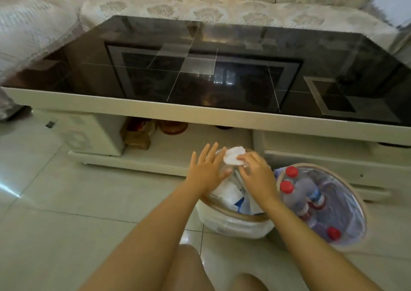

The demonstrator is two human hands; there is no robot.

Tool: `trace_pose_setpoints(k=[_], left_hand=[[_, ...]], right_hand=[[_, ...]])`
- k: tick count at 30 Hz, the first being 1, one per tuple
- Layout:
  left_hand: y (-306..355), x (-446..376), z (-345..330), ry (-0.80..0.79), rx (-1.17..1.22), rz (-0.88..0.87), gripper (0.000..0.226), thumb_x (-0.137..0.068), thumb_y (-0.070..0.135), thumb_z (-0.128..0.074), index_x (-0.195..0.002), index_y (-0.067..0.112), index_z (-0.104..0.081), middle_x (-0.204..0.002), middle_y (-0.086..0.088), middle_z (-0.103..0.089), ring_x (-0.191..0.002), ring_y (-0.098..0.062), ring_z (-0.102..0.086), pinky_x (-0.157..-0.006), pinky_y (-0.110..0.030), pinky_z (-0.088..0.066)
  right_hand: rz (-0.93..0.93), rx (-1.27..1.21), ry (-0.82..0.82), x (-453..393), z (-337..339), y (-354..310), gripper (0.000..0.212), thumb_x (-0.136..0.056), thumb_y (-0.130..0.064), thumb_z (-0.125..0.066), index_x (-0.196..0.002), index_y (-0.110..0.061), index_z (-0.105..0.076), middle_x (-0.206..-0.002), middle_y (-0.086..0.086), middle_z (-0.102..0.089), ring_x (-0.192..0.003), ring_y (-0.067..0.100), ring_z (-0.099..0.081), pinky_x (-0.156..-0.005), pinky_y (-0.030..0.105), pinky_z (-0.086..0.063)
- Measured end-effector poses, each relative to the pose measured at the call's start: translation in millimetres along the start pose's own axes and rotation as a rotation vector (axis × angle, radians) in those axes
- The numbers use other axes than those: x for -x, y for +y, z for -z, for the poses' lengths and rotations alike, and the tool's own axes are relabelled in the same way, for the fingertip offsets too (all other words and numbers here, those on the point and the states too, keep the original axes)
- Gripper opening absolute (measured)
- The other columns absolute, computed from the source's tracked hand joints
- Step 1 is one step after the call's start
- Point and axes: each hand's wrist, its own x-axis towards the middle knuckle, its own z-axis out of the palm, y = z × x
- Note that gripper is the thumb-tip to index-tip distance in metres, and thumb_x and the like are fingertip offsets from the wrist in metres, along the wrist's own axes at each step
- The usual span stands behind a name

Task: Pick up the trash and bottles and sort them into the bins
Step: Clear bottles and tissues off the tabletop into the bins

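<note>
My left hand (205,169) is spread flat, my right hand (253,172) pinching a crumpled white tissue wad (233,155) over the white-lined trash bin (233,223). Red-capped clear plastic bottles (300,193) already sit in the neighbouring bin (353,193), and the black glass table (200,68) looks done, so I'd guess we're nearly finished.

Tiled floor (66,202): white-lined bin (233,223), bottle bin (353,193), coffee table (200,117).

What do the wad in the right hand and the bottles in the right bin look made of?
Wad: probably tissue or soft paper, matte white and crumpled, pinched by the right hand. Bottles: likely clear plastic, see-through bodies with glossy red caps, lying in the right bin.
</note>
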Motion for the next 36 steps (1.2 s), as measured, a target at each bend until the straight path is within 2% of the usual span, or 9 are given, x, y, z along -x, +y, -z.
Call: trace_pose_setpoints(k=[3, 4, 6, 8, 15, 21, 28, 32, 36], left_hand=[[2.8, 16.4, -23.6, -0.112, -0.069, 0.004, 0.069, -0.096, 0.060, -0.018, -0.152, 0.026, 0.006, -0.159, 0.000, 0.013, -0.145, -0.022, 0.014, -0.115, -0.051, 0.003], [3.2, 19.8, -29.1, -0.148, -0.078, -0.001, 0.068, -0.097, 0.059, -0.018, -0.151, 0.026, 0.006, -0.159, 0.000, 0.013, -0.146, -0.022, 0.014, -0.115, -0.051, 0.003], [4.3, 23.6, -37.8, -0.232, -0.096, -0.021, 0.068, -0.097, 0.059, -0.017, -0.151, 0.027, 0.008, -0.159, -0.001, 0.014, -0.145, -0.024, 0.014, -0.117, -0.051, 0.004], [7.4, 25.6, -45.1, -0.272, -0.122, -0.037, 0.069, -0.096, 0.060, -0.016, -0.151, 0.026, 0.008, -0.159, -0.002, 0.014, -0.145, -0.024, 0.015, -0.116, -0.052, 0.007], [38.0, 12.0, -40.8, 0.061, -0.075, -0.102, 0.055, -0.098, 0.052, -0.032, -0.144, 0.023, -0.032, -0.151, -0.002, -0.034, -0.137, -0.022, -0.033, -0.112, -0.044, -0.027], [69.5, 8.1, -17.7, 0.153, 0.103, -0.023, 0.036, -0.096, 0.035, -0.045, -0.126, 0.016, -0.049, -0.126, -0.005, -0.053, -0.114, -0.024, -0.050, -0.096, -0.040, -0.041], [92.8, 42.8, 14.1, 0.181, -0.243, -0.091, 0.035, -0.093, 0.033, -0.052, -0.125, 0.021, -0.050, -0.127, -0.002, -0.055, -0.116, -0.024, -0.052, -0.095, -0.038, -0.041], [98.8, 90.9, 54.7, 0.240, -0.253, -0.084, 0.032, -0.070, 0.030, -0.077, -0.099, 0.020, -0.067, -0.094, 0.001, -0.068, -0.083, -0.022, -0.065, -0.069, -0.035, -0.051], [128.7, 151.6, 133.2, 0.274, -0.224, -0.100, 0.029, -0.071, 0.030, -0.075, -0.096, 0.018, -0.068, -0.089, -0.002, -0.070, -0.079, -0.024, -0.066, -0.068, -0.036, -0.049]], right_hand=[[0.061, -0.488, -1.020, 4.5, -0.1, 14.1, 0.052, -0.090, -0.043, -0.056, -0.133, -0.014, -0.049, -0.132, 0.013, -0.052, -0.122, 0.032, -0.046, -0.103, 0.053, -0.030], [0.040, -0.416, -1.102, 20.1, -6.6, 14.3, 0.063, -0.093, -0.052, -0.046, -0.143, -0.016, -0.035, -0.146, 0.012, -0.039, -0.134, 0.031, -0.034, -0.109, 0.054, -0.021], [-0.209, 0.119, -0.858, 51.6, -19.5, 14.4, 0.066, -0.096, -0.059, -0.023, -0.151, -0.025, -0.009, -0.159, 0.000, -0.008, -0.146, 0.022, -0.003, -0.114, 0.048, 0.000], [-0.233, 0.341, -0.558, 73.9, -20.7, 8.5, 0.063, -0.097, -0.057, -0.016, -0.151, -0.026, -0.007, -0.160, -0.004, -0.003, -0.146, 0.019, 0.003, -0.114, 0.048, 0.007], [-0.117, 0.371, -0.240, 62.3, 15.5, -0.1, 0.042, -0.095, -0.039, -0.045, -0.131, -0.017, -0.049, -0.137, 0.005, -0.048, -0.127, 0.024, -0.042, -0.105, 0.039, -0.030], [-0.130, 0.360, -0.159, 61.7, 63.0, -1.9, 0.040, -0.091, -0.041, -0.050, -0.126, -0.020, -0.052, -0.126, 0.003, -0.057, -0.114, 0.022, -0.052, -0.094, 0.036, -0.042], [-0.173, 0.481, -0.197, 92.3, 103.9, -19.2, 0.046, -0.086, -0.037, -0.059, -0.125, -0.013, -0.054, -0.116, 0.011, -0.062, -0.105, 0.030, -0.059, -0.084, 0.042, -0.050], [-0.185, 0.439, -0.208, 108.6, 147.5, -55.4, 0.050, -0.082, -0.032, -0.067, -0.126, -0.011, -0.055, -0.124, 0.013, -0.060, -0.109, 0.033, -0.059, -0.085, 0.044, -0.052], [-0.179, 0.411, -0.235, 123.7, 222.3, -115.9, 0.052, -0.086, -0.036, -0.062, -0.132, -0.017, -0.050, -0.131, 0.006, -0.055, -0.117, 0.027, -0.053, -0.092, 0.043, -0.047]])
